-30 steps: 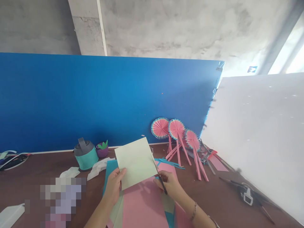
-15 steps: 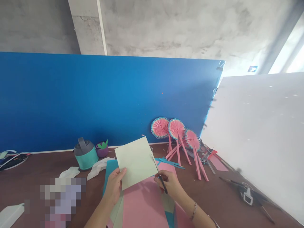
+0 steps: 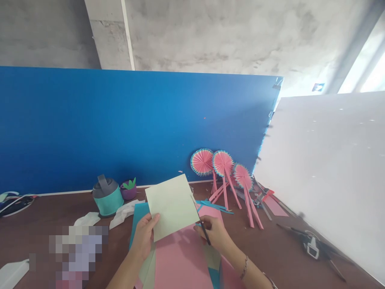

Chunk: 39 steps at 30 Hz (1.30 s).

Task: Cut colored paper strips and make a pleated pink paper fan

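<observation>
A pale green, nearly square sheet of paper (image 3: 173,206) is raised and tilted above the table. My left hand (image 3: 146,235) pinches its lower left edge, thumb on top. In my right hand (image 3: 212,233) is a pair of scissors (image 3: 203,229), its fingers closed around the handles. The blades lie along the sheet's right edge, pointing up and away; whether they are parted is hard to see. Beneath both hands lie pink paper (image 3: 182,261) and other blue and pale green sheets, partly hidden by my hands and the raised sheet.
Three pink pleated paper fans (image 3: 222,163) lean against the blue partition (image 3: 135,128). Blue paper strips (image 3: 215,206) lie before them. At the left stand a teal lidded container (image 3: 108,200) and a purple pot (image 3: 128,190), near crumpled tissues (image 3: 124,212). Dark tools (image 3: 313,245) lie at the right.
The scissors have turned slightly in my right hand and look more closed than before. My left hand and the sheet have barely moved.
</observation>
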{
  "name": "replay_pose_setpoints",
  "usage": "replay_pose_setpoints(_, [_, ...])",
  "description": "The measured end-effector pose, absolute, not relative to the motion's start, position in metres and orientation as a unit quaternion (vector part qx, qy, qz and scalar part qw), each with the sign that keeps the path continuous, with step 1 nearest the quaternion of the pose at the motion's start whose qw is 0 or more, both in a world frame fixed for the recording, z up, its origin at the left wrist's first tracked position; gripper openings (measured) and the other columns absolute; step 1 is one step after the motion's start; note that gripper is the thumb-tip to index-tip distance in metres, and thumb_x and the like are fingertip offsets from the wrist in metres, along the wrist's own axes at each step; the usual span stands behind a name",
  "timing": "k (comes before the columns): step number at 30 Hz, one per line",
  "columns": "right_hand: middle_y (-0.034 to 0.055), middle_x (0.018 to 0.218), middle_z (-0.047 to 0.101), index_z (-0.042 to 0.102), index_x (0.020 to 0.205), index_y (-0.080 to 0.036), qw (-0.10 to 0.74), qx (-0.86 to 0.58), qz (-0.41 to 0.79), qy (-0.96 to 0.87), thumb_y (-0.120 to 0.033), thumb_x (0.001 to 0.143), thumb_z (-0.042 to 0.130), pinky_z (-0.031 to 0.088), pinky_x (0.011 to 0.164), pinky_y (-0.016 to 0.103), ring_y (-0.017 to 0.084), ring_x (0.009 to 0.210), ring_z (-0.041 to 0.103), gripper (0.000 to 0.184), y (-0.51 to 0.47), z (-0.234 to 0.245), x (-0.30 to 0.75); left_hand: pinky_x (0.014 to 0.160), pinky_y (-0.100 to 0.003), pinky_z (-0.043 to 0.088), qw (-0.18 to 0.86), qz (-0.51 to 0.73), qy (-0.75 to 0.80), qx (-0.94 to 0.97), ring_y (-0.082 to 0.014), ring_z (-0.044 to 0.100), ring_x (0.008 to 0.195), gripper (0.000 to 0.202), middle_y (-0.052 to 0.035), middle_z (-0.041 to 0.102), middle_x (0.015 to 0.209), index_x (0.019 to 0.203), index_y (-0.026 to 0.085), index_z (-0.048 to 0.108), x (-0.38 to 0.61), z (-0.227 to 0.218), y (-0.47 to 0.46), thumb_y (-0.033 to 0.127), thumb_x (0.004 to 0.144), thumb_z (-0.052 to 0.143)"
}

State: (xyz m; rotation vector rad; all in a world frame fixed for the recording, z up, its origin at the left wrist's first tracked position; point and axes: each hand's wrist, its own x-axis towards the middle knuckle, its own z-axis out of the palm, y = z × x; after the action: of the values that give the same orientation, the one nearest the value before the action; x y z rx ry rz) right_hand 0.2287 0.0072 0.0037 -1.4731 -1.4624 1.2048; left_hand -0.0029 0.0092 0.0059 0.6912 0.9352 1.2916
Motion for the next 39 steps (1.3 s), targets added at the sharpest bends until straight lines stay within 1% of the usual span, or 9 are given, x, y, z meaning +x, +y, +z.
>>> replay_pose_setpoints(3, [-0.0052,0.043,0.048,0.064,0.078,-0.014,0.378,-0.554,0.465,-0.577,-0.036,0.065,0.067,0.031,0.039,0.021,0.009,0.037,0.043,0.026,0.0084,0.0000,0.2302,0.081,-0.040,0.052,0.648,0.562,0.404,0.318,-0.0287,0.067,0.093,0.042,-0.0113,0.072,0.100,0.106,0.015,0.065,-0.0035,0.0048,0.0086,0.035,0.069,0.073])
replay_pose_setpoints(9, [-0.0064,0.043,0.044,0.064,0.074,-0.013,0.397,-0.533,0.490,-0.564,-0.037,0.059,0.070,0.028,0.039,0.021,0.008,0.038,0.040,0.029,0.0090,0.0037,0.2289,0.076,-0.039,0.053,0.650,0.547,0.413,0.329,-0.0295,0.068,0.089,0.045,-0.0131,0.071,0.103,0.107,0.014,0.064,-0.0041,0.0030,0.0087,0.037,0.069,0.073])
replay_pose_setpoints(15, [-0.0058,0.043,0.044,0.063,0.074,-0.014,0.409,-0.524,0.478,-0.574,-0.028,0.059,0.060,0.026,0.041,0.021,0.009,0.040,0.041,0.020,0.0097,0.0002,0.2309,0.074,-0.040,0.053,0.657,0.538,0.411,0.332,-0.0300,0.068,0.087,0.047,-0.0133,0.071,0.102,0.109,0.015,0.064,-0.0031,0.0014,0.0096,0.037,0.068,0.073])
replay_pose_setpoints(20, [-0.0059,0.042,0.046,0.062,0.076,-0.014,0.406,-0.528,0.486,-0.566,-0.023,0.057,0.053,0.029,0.040,0.021,0.009,0.038,0.041,0.022,0.0110,-0.0027,0.2314,0.075,-0.041,0.054,0.662,0.542,0.404,0.323,-0.0307,0.068,0.087,0.048,-0.0147,0.071,0.102,0.108,0.013,0.064,-0.0017,0.0003,0.0084,0.036,0.067,0.074])
replay_pose_setpoints(25, [-0.0066,0.042,0.046,0.062,0.074,-0.015,0.413,-0.532,0.488,-0.555,-0.020,0.056,0.052,0.029,0.038,0.020,0.008,0.037,0.040,0.022,0.0115,-0.0036,0.2308,0.075,-0.041,0.054,0.665,0.538,0.403,0.326,-0.0303,0.068,0.087,0.045,-0.0136,0.072,0.100,0.107,0.014,0.065,-0.0006,0.0007,0.0083,0.035,0.068,0.073])
replay_pose_setpoints(31, [-0.0070,0.039,0.046,0.062,0.071,-0.015,0.418,-0.540,0.491,-0.541,-0.021,0.057,0.052,0.029,0.038,0.020,0.008,0.034,0.040,0.018,0.0096,-0.0022,0.2306,0.076,-0.041,0.054,0.667,0.535,0.396,0.334,-0.0300,0.068,0.089,0.046,-0.0134,0.071,0.101,0.109,0.013,0.063,-0.0003,0.0012,0.0089,0.035,0.070,0.072])
replay_pose_setpoints(35, [-0.0074,0.037,0.045,0.061,0.070,-0.015,0.411,-0.548,0.486,-0.542,-0.022,0.056,0.052,0.027,0.036,0.020,0.009,0.033,0.040,0.018,0.0079,0.0030,0.2301,0.076,-0.040,0.054,0.666,0.534,0.407,0.326,-0.0306,0.067,0.093,0.048,-0.0131,0.071,0.102,0.107,0.013,0.064,0.0002,0.0055,0.0073,0.036,0.067,0.075])
replay_pose_setpoints(39, [-0.0081,0.039,0.046,0.059,0.070,-0.016,0.425,-0.525,0.505,-0.537,-0.018,0.050,0.050,0.030,0.037,0.020,0.009,0.035,0.041,0.022,0.0091,0.0017,0.2302,0.076,-0.039,0.054,0.664,0.527,0.420,0.323,-0.0302,0.067,0.093,0.047,-0.0120,0.072,0.100,0.103,0.013,0.065,0.0017,0.0088,0.0065,0.036,0.064,0.077])
